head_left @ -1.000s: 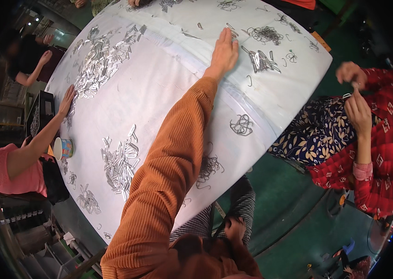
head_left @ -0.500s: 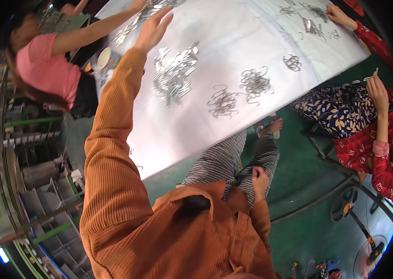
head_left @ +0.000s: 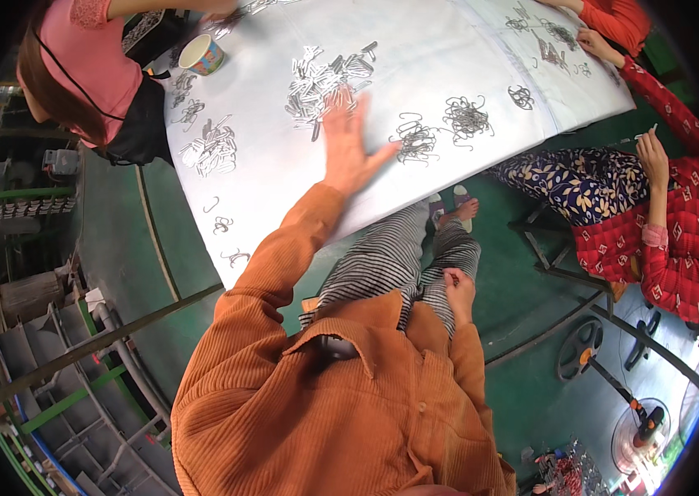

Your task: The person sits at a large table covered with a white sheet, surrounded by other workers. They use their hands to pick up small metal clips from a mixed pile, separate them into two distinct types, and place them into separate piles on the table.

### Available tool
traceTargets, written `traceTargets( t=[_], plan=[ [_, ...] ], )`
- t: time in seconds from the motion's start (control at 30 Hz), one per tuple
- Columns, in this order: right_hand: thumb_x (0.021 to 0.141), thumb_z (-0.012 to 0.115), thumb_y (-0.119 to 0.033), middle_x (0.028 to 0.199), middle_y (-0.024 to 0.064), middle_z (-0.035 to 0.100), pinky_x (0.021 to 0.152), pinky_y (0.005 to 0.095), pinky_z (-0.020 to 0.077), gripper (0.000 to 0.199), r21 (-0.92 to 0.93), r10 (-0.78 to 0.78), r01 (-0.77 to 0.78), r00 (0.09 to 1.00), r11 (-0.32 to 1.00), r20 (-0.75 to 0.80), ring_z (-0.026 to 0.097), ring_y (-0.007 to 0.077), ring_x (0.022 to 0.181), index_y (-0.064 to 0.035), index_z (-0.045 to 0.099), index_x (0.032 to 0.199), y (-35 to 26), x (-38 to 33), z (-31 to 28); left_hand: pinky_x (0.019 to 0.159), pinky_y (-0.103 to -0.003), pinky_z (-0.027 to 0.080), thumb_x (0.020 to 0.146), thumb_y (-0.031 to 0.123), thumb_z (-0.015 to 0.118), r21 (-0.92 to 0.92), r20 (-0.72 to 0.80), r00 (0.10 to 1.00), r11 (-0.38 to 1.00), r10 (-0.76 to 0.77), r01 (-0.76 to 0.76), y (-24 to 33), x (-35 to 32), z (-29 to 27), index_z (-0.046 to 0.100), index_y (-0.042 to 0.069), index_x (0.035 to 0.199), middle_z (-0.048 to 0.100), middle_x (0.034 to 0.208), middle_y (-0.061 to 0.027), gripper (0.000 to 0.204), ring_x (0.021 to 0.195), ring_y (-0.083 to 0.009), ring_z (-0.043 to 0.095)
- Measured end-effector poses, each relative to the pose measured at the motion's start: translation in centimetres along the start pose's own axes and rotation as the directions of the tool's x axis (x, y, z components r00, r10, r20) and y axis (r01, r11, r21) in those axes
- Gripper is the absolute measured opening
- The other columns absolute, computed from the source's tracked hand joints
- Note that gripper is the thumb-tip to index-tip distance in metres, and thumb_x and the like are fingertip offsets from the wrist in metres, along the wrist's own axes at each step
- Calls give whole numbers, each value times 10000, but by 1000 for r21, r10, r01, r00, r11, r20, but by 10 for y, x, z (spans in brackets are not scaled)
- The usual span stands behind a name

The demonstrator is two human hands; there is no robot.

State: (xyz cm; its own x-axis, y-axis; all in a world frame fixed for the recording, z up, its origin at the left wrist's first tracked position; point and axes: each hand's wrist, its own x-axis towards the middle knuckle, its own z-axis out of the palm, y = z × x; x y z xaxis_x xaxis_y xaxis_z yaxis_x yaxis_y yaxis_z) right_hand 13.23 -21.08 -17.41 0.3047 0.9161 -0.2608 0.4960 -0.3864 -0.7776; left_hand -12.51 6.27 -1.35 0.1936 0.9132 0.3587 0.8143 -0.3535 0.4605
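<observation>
My left hand (head_left: 348, 149) reaches over the white-covered table (head_left: 283, 169) with its fingers spread. Its fingertips are at the near edge of a loose pile of small silver metal strips (head_left: 308, 87); whether they touch is unclear from blur. The thumb points toward a tangle of thin, curved dark wire hooks (head_left: 417, 140). Another tangle of wire hooks (head_left: 467, 118) lies just right of that, and a smaller hook cluster (head_left: 520, 97) farther right. My right hand (head_left: 459, 293) rests on my striped trouser leg with its fingers curled in; what they hold, if anything, is hidden.
A printed paper cup (head_left: 202, 56) stands at the table's left edge, with a smaller pile of strips (head_left: 211, 150) nearer me. A co-worker in pink (head_left: 85, 66) is at the left; another in patterned red (head_left: 651, 264) sits at the right. A standing fan (head_left: 640, 434) is at lower right.
My left hand has come back from the far left part of the table to the near side of the strip pile. My view has shifted, showing more of the table's left side.
</observation>
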Motion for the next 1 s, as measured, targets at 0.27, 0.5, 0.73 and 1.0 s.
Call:
traceTargets(
  t=[0.27,0.5,0.73,1.0],
  plan=[
    [861,645,-89,804,102,702,682,287,512,116,50,62,-59,996,997,-71,662,174,708,-42,710,944,-7,-1,18,1139,-472,285,801,453,722,-221,180,942,945,282,-240,27,25,42,478,105,1381,457,1428,-147,720,1384,-364,322],
    [858,653,-96,806,105,703,673,293,517,121,12,49,-48,996,999,-79,663,177,687,-42,710,950,-8,-4,14,1070,-421,386,850,297,689,-330,231,919,914,320,-235,10,6,22,565,110,1288,547,1337,-115,492,1301,-316,447],
    [849,660,-98,833,111,693,683,303,518,134,-47,-56,53,997,997,-58,661,191,715,-58,716,964,-41,5,8,1140,-466,291,898,329,634,-246,136,866,863,481,-441,26,10,43,607,126,1266,541,1370,-74,421,1331,-306,427],
    [854,654,-111,848,140,692,707,347,520,124,-83,-126,120,990,989,-60,669,253,746,-61,716,949,-53,5,9,1139,-406,307,944,162,565,-336,9,945,891,328,-306,13,-1,15,619,118,1256,605,1303,-72,320,1260,-240,525]
  ],
)
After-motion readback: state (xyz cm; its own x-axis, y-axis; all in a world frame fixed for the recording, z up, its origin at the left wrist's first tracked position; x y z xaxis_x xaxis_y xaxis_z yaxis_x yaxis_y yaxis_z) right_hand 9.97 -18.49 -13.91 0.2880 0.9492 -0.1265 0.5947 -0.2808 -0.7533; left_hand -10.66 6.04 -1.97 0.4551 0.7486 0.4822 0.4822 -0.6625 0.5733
